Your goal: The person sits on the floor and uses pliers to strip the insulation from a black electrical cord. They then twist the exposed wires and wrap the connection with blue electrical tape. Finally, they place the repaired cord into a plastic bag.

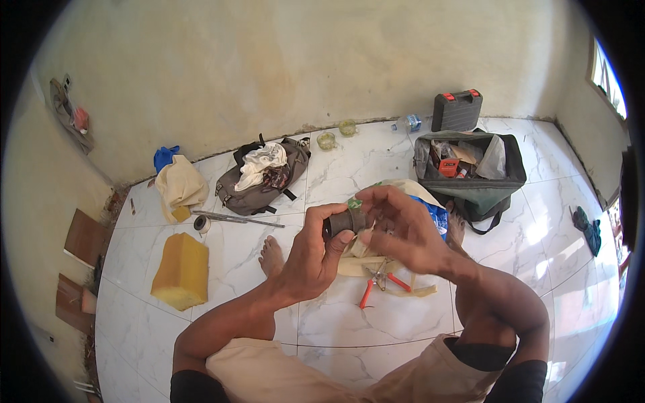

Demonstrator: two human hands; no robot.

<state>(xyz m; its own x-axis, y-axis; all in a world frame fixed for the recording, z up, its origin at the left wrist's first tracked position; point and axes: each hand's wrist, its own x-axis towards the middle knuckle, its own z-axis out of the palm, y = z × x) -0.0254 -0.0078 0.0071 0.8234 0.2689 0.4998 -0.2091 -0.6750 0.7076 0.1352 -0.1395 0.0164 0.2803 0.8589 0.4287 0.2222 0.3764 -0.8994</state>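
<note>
My left hand (310, 250) is closed round a dark grey, short cylindrical piece (339, 224), held up in front of me above the floor. The thumb presses along its near side, and its left end looks open. A bit of green material (354, 203) shows at the top of the piece. At the right end hovers my right hand (415, 232), its fingers curved and smeared by motion; whether they grip anything is unclear. Below the hands, red-handled pliers (378, 281) lie with jaws and handles spread on pale strips of material (424, 291).
Ahead right stands an open tool bag (470, 185), with a black case (457, 111) and a plastic bottle (408, 123) behind. Two glass cups (326, 141) and a backpack (259, 181) sit near the wall. Leftward lie a yellow sponge block (181, 270), metal rods (235, 218) and a tape roll (201, 224).
</note>
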